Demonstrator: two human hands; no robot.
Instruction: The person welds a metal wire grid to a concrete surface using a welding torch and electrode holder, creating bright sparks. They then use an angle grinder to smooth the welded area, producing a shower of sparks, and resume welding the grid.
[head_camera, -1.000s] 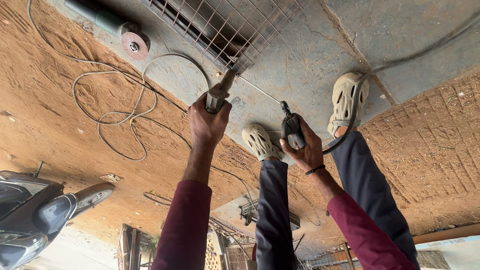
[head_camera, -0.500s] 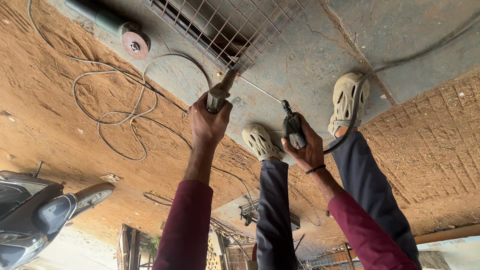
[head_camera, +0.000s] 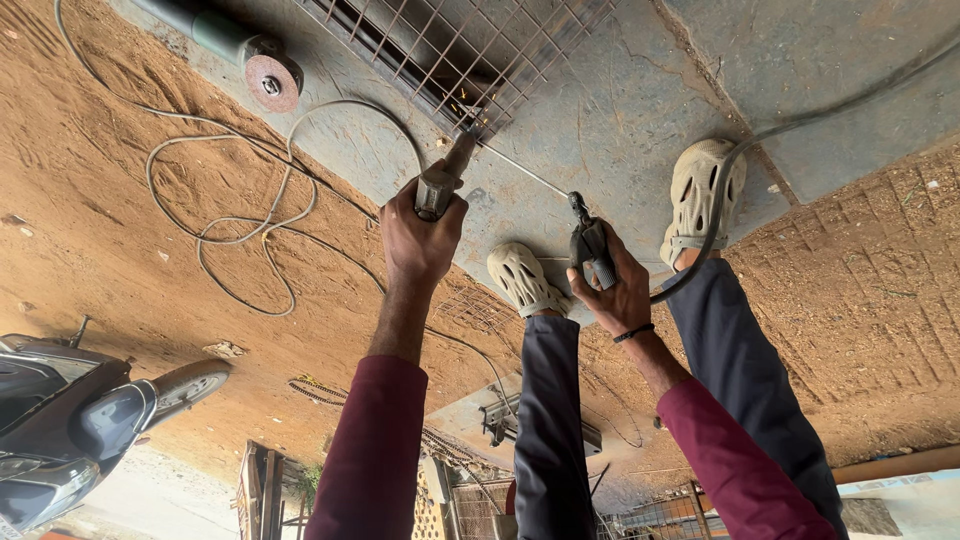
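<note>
My left hand (head_camera: 420, 235) is closed around the grey handle of a hammer-like tool (head_camera: 445, 175), whose head touches the lower edge of a wire mesh panel (head_camera: 480, 55) lying on a grey slab (head_camera: 600, 110). My right hand (head_camera: 615, 290) grips a welding electrode holder (head_camera: 590, 250). A thin rod (head_camera: 525, 170) runs from the holder up-left to the mesh edge, next to the tool's head. A thick cable (head_camera: 740, 160) leaves the holder and goes off to the upper right. Both sleeves are maroon.
My feet in beige clogs (head_camera: 520, 275) (head_camera: 700, 195) stand on the slab near the hands. An angle grinder (head_camera: 245, 55) lies at the upper left, its cord (head_camera: 240, 215) looped over sandy ground. A parked scooter (head_camera: 75, 420) is at the lower left.
</note>
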